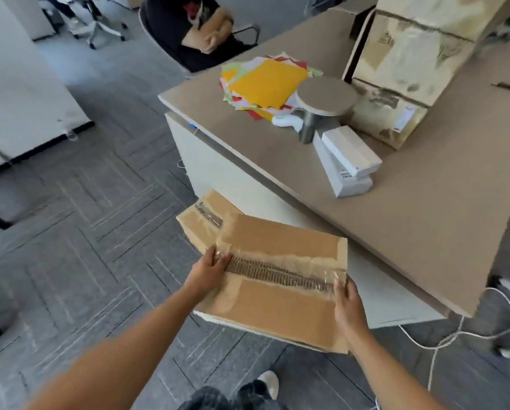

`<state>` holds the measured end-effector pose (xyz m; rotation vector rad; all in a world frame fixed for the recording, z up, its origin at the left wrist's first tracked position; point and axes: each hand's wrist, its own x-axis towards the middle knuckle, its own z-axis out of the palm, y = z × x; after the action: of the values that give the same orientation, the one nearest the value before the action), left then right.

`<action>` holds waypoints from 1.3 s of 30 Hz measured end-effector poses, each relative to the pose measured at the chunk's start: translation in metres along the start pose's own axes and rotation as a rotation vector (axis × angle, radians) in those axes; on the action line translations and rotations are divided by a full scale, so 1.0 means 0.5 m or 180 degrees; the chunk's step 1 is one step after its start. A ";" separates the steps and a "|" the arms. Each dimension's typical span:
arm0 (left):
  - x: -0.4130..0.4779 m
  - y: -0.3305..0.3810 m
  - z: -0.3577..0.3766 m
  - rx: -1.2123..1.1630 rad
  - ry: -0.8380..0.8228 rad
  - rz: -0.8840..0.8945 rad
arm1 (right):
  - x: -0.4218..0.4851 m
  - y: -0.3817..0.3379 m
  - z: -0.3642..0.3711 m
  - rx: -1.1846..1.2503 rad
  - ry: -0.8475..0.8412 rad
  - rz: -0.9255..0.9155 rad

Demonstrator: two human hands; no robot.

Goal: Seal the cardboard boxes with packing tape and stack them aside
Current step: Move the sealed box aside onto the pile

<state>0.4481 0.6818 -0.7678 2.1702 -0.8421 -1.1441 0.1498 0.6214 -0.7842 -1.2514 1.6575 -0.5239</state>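
Holding box (277,309) by ends, your left grip (210,269) & right grip (347,303) pinch edges; wrinkled tape (280,272) may lift, skewed landing on lower box (194,224), centre frame, could slide.

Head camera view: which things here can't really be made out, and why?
All in the head view.
- Upper box, in both hands: contents and underside hidden by its own taped top.
- Lower box: mostly covered by the upper one.
- Left hand: blur hides whether it grips or only presses.
- Stack of boxes on the desk: top cut off by the frame's edge, print blurred.
- White boxes: label too small to read.
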 end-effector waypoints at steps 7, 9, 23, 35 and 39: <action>0.160 0.037 0.084 0.0116 -0.0840 0.0240 | 0.030 0.094 0.027 0.0430 0.0659 0.0423; 0.197 0.048 0.112 0.0158 -0.1002 0.0379 | 0.045 0.125 0.043 0.0563 0.0857 0.0512; 0.447 -0.065 0.324 0.0869 -0.1309 0.0902 | 0.186 0.342 0.172 0.0797 0.1219 0.0912; 0.521 -0.134 0.383 0.0793 -0.1221 0.0724 | 0.286 0.434 0.234 0.0708 0.1297 0.0799; 0.521 -0.138 0.394 0.0768 -0.1167 0.0779 | 0.295 0.446 0.251 0.0629 0.1360 0.0804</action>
<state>0.4146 0.5028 -1.0476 1.9925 -1.4283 -1.3921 0.1476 0.5985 -1.0790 -0.8053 2.0258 -0.8157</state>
